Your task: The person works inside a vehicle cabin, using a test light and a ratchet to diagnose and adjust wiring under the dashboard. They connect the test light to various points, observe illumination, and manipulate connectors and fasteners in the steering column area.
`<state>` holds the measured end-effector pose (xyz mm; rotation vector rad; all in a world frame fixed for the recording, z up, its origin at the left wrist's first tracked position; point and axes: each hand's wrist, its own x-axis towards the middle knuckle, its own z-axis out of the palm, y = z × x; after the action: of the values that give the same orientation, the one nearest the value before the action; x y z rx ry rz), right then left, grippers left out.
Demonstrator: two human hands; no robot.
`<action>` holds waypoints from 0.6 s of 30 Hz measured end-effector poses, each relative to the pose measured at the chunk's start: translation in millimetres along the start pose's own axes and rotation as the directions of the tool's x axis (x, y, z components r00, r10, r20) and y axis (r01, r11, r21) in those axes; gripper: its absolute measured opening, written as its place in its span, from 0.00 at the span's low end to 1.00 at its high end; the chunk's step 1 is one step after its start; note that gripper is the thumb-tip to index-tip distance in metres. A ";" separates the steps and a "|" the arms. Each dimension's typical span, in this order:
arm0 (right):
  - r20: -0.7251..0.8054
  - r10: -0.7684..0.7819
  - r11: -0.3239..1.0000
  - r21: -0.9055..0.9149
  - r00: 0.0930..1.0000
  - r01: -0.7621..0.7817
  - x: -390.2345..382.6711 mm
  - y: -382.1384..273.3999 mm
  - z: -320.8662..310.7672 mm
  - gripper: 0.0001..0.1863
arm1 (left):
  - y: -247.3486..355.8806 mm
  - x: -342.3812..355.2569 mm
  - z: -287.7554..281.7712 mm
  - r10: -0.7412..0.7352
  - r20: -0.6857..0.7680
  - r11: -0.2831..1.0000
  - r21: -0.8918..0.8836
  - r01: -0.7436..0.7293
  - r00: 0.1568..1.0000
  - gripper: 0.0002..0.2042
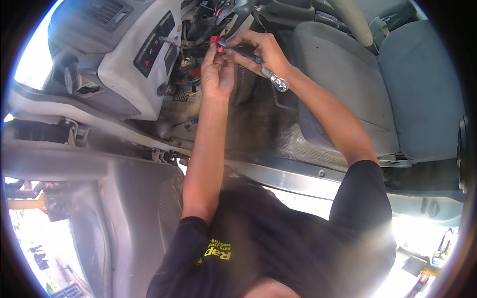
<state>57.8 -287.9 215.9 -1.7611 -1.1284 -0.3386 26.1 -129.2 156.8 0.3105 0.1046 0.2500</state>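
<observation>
Beneath the dashboard, my left hand [217, 74] pinches a small red connector-like piece [214, 39] between its fingertips. My right hand [266, 49] is closed around a slim dark tool [251, 55] whose near end is shiny and rounded. The tool's other end meets the red piece, though fingers partly cover the contact. Dark cables [218, 12] and loose wiring surround both hands, with a thin red wire among them.
At the left stands the grey dash panel [119, 64] with an air vent and a switch strip. A grey car seat [343, 84] is to the right. The metal door sill [298, 178] runs below my arms, and the open door [134, 198] is at lower left.
</observation>
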 end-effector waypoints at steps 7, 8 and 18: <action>0.025 -0.075 0.994 -0.084 0.997 0.077 3.7 13.6 -6.0 0.10 | -0.9 1.9 -6.3 -0.020 0.071 1.000 -0.007 0.020 0.997 0.06; 0.027 -0.085 0.993 -0.079 0.996 0.086 2.6 14.2 -5.4 0.10 | -0.4 0.5 -4.5 -0.016 0.059 1.000 -0.001 0.016 0.998 0.07; 0.085 -0.055 0.989 -0.130 0.995 0.066 -0.1 9.4 -5.8 0.10 | 2.2 -1.2 -4.4 -0.009 0.021 1.000 -0.017 0.010 1.000 0.08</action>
<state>66.8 -293.7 213.2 -1.8743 -1.2436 -0.3900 23.8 -126.2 153.4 0.2954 0.0835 0.2383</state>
